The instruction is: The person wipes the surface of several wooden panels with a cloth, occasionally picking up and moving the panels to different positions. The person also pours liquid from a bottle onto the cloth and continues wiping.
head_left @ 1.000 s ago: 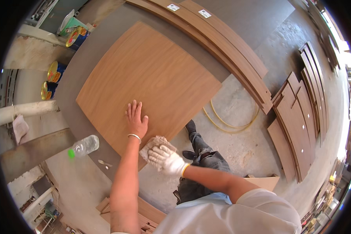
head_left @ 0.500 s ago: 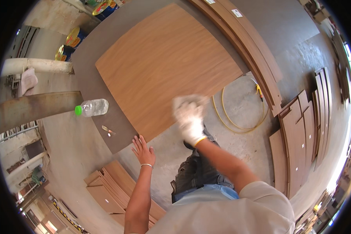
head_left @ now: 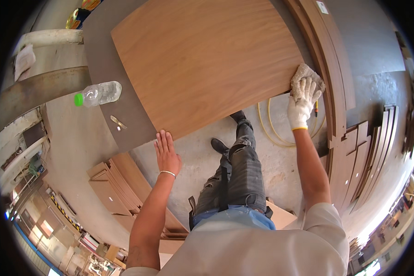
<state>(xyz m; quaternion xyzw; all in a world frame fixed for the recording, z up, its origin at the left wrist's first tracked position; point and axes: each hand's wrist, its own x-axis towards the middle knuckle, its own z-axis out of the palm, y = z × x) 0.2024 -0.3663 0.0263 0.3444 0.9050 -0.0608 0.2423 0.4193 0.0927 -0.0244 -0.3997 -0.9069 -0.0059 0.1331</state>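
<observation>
A brown wood-grain panel [head_left: 207,60] lies flat on a larger grey-brown board [head_left: 103,60]. My bare left hand [head_left: 167,154] rests at the panel's near left corner, fingers stretched out with their tips on its edge. At the right corner my right hand [head_left: 301,103], in a white knitted glove, presses a crumpled greyish-beige rag [head_left: 305,73]; its fingers lie spread over the cloth. Left of the panel a clear bottle with a green cap [head_left: 103,93] lies on its side. A small knife-like tool [head_left: 118,121] and a tiny white piece [head_left: 118,129] lie near it.
Long brown boards [head_left: 324,60] run along the right side. More panels lean or lie at the right [head_left: 354,156] and lower left [head_left: 119,184]. A yellow hose [head_left: 267,124] coils on the floor beneath my right arm. A pale pipe [head_left: 50,37] stands left.
My right hand has swept the rag rightward to the panel's right corner. My left hand stays at the near left corner. The view has shifted, showing more of my legs.
</observation>
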